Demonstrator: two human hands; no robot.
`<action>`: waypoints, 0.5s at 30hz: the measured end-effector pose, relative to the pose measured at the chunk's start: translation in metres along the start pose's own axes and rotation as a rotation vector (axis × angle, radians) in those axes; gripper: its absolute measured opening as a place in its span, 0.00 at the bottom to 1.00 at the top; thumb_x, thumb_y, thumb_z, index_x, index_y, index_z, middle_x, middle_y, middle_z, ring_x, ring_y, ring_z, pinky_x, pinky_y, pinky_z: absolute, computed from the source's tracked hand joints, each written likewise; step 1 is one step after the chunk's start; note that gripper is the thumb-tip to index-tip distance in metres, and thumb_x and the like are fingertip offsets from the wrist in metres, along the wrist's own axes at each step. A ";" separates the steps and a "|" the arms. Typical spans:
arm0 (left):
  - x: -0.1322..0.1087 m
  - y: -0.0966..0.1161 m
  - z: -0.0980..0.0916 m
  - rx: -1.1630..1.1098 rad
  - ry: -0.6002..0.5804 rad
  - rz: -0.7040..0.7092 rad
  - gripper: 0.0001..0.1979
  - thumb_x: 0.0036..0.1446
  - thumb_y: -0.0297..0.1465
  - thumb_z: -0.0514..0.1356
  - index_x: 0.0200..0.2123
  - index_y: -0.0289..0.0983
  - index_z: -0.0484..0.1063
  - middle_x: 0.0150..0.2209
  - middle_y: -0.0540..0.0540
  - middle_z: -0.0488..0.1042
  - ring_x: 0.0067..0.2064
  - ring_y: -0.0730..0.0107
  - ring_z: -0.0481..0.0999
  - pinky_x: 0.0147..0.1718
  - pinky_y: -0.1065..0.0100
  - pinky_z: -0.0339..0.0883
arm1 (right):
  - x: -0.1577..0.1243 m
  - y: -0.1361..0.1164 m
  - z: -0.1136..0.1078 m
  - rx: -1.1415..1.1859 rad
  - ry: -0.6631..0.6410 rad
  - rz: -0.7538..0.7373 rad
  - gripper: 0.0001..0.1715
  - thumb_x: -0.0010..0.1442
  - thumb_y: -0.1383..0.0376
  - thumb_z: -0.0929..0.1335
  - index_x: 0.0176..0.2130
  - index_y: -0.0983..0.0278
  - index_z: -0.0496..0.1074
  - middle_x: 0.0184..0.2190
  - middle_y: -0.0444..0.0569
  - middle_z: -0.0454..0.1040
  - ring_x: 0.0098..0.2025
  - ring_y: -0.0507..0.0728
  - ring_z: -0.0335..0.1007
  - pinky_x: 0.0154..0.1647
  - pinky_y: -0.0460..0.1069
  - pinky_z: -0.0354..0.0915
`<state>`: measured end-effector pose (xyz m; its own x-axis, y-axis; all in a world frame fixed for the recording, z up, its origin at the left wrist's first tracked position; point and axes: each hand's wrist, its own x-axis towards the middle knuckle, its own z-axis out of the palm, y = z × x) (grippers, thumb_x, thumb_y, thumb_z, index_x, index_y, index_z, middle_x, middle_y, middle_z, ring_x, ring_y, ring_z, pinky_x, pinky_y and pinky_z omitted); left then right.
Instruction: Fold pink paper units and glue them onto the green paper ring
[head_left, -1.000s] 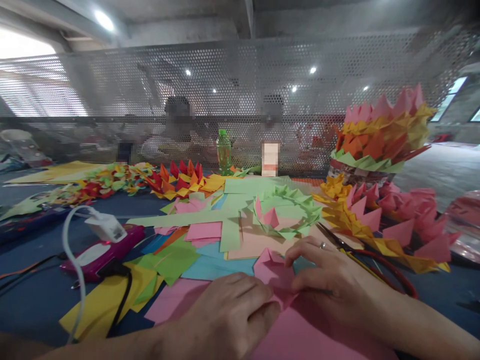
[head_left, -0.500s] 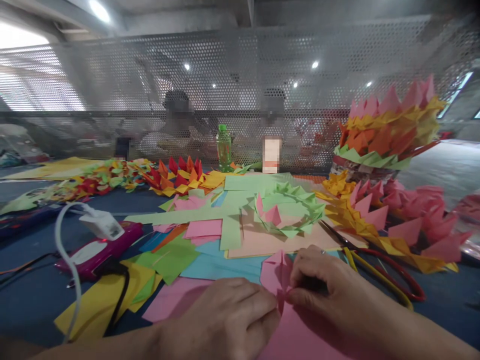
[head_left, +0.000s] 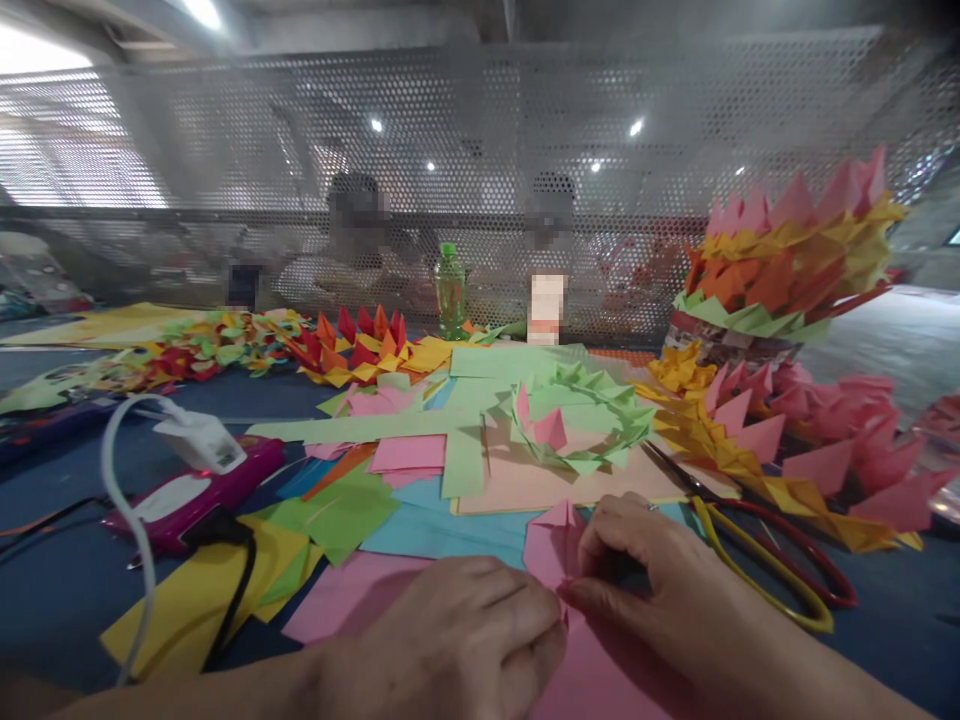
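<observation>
Between my hands lies a small folded pink paper piece (head_left: 551,543), with creases running to its pointed top. My left hand (head_left: 469,625) is closed on its lower left side, the fingertips curled under and partly hidden. My right hand (head_left: 637,570) pinches its lower right edge between thumb and forefinger. Beneath both hands are flat pink sheets (head_left: 600,670). Just beyond stands a ring of folded light green paper points (head_left: 589,455), with pink folded points (head_left: 550,430) set in its left side.
Scissors with red and yellow handles (head_left: 765,570) lie right of my right hand. A magenta power strip (head_left: 161,505) with a white charger (head_left: 202,440) is at left. Behind are a green-capped bottle (head_left: 450,295), a tall layered paper lotus (head_left: 780,270) and a perforated metal screen (head_left: 480,130).
The right hand's thumb and fingertips have shifted slightly left along the folded pink paper. My left hand stays almost in place. The view has moved a little.
</observation>
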<state>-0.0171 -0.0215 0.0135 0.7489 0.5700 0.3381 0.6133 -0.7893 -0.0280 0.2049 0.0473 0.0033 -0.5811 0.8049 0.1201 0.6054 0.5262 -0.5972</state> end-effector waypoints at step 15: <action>-0.001 -0.003 -0.006 -0.078 0.019 0.076 0.18 0.69 0.25 0.45 0.47 0.31 0.73 0.42 0.43 0.80 0.41 0.63 0.77 0.46 0.65 0.69 | -0.002 -0.003 0.000 -0.041 0.028 -0.012 0.13 0.59 0.64 0.75 0.29 0.61 0.69 0.31 0.41 0.72 0.34 0.53 0.66 0.35 0.48 0.60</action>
<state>-0.0206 -0.0212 0.0187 0.7870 0.5043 0.3554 0.5335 -0.8456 0.0185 0.2045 0.0443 0.0051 -0.5738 0.8052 0.1495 0.6202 0.5465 -0.5627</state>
